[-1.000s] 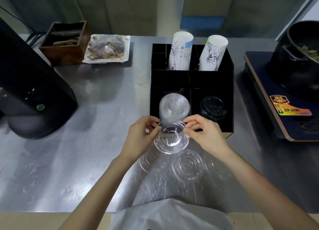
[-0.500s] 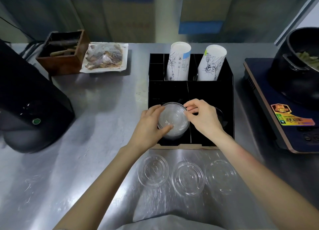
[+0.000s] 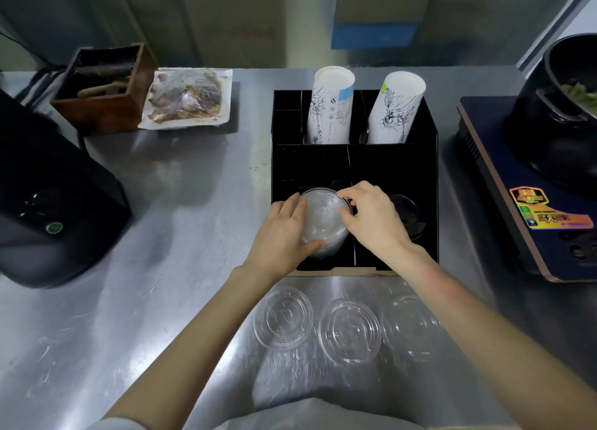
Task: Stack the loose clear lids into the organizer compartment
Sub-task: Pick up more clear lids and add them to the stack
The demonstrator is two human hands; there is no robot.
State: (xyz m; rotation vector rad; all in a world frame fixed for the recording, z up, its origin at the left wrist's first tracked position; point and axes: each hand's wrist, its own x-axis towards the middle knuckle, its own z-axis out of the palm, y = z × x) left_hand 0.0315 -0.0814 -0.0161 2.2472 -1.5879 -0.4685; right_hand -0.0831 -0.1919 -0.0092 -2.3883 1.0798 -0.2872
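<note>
A black organizer [image 3: 429,158] stands on the steel counter. Its front left compartment holds a stack of clear lids [image 3: 323,216]. My left hand [image 3: 284,232] cups the stack's left side, thumb under its near edge. My right hand [image 3: 371,216] pinches the top lid's right rim with fingertips. Three loose clear lids lie in a row on the counter near me: left lid [image 3: 283,316], middle lid [image 3: 349,331], right lid [image 3: 408,326]. Black lids [image 3: 405,210] sit in the front right compartment, partly hidden by my right hand.
Two printed paper cup stacks [image 3: 331,106] [image 3: 395,109] lean in the organizer's rear compartments. A black machine [image 3: 48,203] stands at the left, a wooden box [image 3: 100,90] and wrapped food tray [image 3: 187,98] at the back left. A cooktop [image 3: 533,210] with a black pot [image 3: 562,113] sits at the right.
Both hands carried a clear lid from above the counter up onto the stack in the front left compartment. Since half a second ago they stay on the stack, barely shifted.
</note>
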